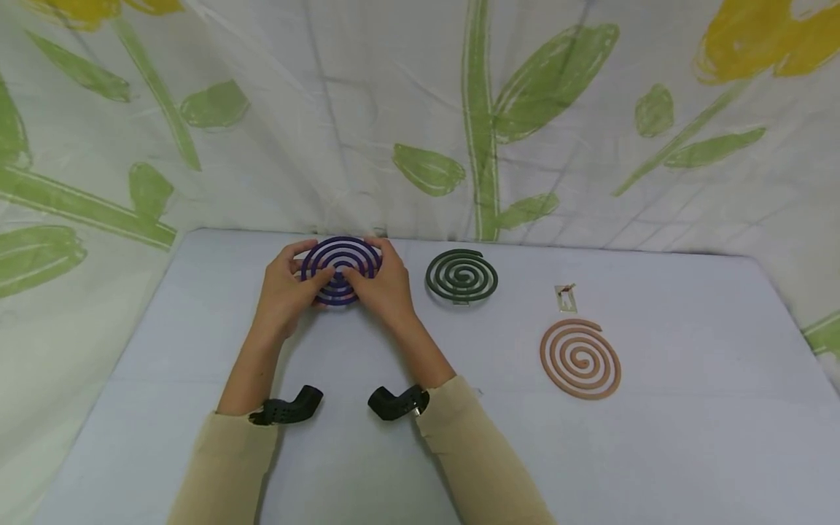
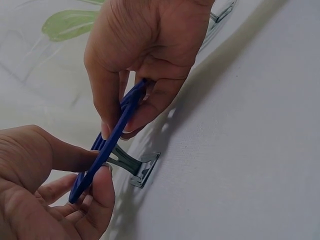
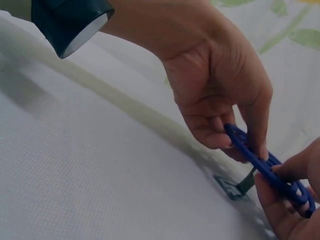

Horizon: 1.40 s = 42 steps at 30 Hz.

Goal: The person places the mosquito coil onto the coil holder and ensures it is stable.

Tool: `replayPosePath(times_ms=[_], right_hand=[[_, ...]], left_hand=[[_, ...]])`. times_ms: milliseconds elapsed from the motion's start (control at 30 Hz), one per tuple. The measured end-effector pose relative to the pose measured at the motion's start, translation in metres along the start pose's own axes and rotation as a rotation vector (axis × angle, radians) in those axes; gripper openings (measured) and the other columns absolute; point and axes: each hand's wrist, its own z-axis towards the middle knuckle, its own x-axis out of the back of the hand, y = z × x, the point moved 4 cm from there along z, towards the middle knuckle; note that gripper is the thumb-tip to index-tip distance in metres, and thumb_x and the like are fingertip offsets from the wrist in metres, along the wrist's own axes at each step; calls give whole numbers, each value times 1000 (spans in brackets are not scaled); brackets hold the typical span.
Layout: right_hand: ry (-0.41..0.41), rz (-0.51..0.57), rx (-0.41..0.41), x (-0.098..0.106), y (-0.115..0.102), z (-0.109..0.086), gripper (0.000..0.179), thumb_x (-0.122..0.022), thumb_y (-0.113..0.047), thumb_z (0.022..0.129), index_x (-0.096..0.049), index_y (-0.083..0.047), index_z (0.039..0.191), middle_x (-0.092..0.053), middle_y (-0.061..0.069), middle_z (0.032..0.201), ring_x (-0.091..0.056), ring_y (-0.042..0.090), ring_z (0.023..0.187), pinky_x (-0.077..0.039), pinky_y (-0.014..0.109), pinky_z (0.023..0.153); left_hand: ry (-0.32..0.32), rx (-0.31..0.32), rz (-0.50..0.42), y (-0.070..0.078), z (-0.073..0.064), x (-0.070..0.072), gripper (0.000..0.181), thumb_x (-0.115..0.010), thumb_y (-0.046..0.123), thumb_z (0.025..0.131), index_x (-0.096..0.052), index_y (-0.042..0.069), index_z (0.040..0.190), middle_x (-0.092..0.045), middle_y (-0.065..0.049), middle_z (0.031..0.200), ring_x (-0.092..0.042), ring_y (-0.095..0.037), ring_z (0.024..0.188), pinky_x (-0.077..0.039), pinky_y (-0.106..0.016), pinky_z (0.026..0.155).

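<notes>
My left hand (image 1: 284, 293) and right hand (image 1: 389, 286) hold a blue-purple mosquito coil (image 2: 114, 134) from opposite sides at the far left of the table. Both thumbs lie over its upper face near the centre, with fingers at the edge and underneath. In the left wrist view, a small metal stand (image 2: 128, 164) sits below the coil, its upright reaching the coil's underside between the hands. Right of my hands, a dark green mosquito coil (image 1: 462, 276) rests raised on its own stand, which mostly hides beneath it.
A light brown mosquito coil (image 1: 581, 360) lies flat on the white-covered table (image 1: 689, 437) to the right. Just behind it stands another small metal stand (image 1: 566, 297). A flowered curtain (image 1: 407, 95) hangs along the table's back edge. Dark cameras (image 1: 289, 406) are strapped to both wrists.
</notes>
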Motion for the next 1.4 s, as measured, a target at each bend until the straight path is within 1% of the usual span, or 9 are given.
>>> replayPosePath(times_ms=[333, 567, 767, 967, 1167, 1400], right_hand=[[-5, -1, -1, 0, 1, 0, 60, -81, -18, 89, -59, -11, 145, -72, 14, 131, -68, 27, 115, -57, 39, 101], [-8, 6, 13, 3, -1, 1, 60, -80, -19, 90, -58, -11, 145, -71, 14, 133, -68, 28, 117, -58, 41, 102], [-8, 7, 14, 3, -3, 0, 60, -80, -19, 90, -59, -12, 145, -70, 14, 134, -67, 29, 118, -57, 41, 102], [-8, 7, 14, 1, -1, 1, 59, -81, -19, 89, -59, -12, 144, -71, 14, 132, -68, 28, 115, -58, 40, 100], [-14, -2, 11, -1, 0, 3, 60, -81, -18, 89, -59, -12, 145, -72, 14, 130, -68, 27, 112, -57, 38, 99], [-28, 8, -5, 1, -1, 1, 60, -80, -19, 91, -58, -12, 146, -71, 14, 133, -68, 28, 118, -58, 39, 101]], left_hand=[[5, 11, -7, -2, 0, -1, 69, -71, 13, 100, -40, 10, 162, -58, -28, 137, -65, -10, 82, -61, -23, 53], [12, -14, -2, 1, 1, -1, 69, -71, 14, 100, -40, 11, 162, -59, -28, 137, -66, -14, 85, -61, -25, 52], [25, -19, -6, 1, 1, 0, 69, -71, 14, 100, -41, 11, 162, -59, -28, 137, -66, -20, 89, -61, -25, 52], [27, -18, -20, 0, 0, 1, 68, -71, 13, 100, -41, 11, 162, -60, -28, 137, -66, -14, 85, -61, -25, 52], [28, -23, -12, 0, -1, 1, 68, -71, 13, 100, -42, 10, 161, -60, -28, 135, -66, -13, 84, -62, -25, 53], [35, -25, -21, 1, -1, 0, 66, -71, 12, 100, -43, 9, 160, -59, -26, 134, -67, -8, 83, -62, -24, 53]])
